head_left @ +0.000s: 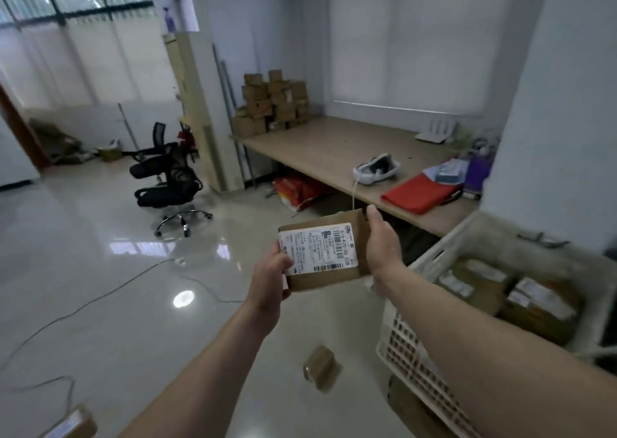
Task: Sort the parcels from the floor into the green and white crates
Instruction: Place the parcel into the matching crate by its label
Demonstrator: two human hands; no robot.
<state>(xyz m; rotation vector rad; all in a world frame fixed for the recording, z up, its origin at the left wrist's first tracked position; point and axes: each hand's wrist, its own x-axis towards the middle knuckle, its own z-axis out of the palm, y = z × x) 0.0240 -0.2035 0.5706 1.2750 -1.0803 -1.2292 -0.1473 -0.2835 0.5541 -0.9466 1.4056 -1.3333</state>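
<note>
Brown parcel [329,254] w/ white barcode label [319,249]; white crate [430,364]; red cloth [419,193]; black chair [167,177].

parcel [325,254]: matt cardboard, paper label | floor [100,270]: glossy | crate [417,367]: white plastic

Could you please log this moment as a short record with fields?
held item: brown parcel, label facing the camera
left hand: grips the parcel's lower left corner
right hand: grips its right edge
white crate: at right, already holds parcels
floor: small parcel below the hands, another parcel at bottom left
green crate: not in view
</note>
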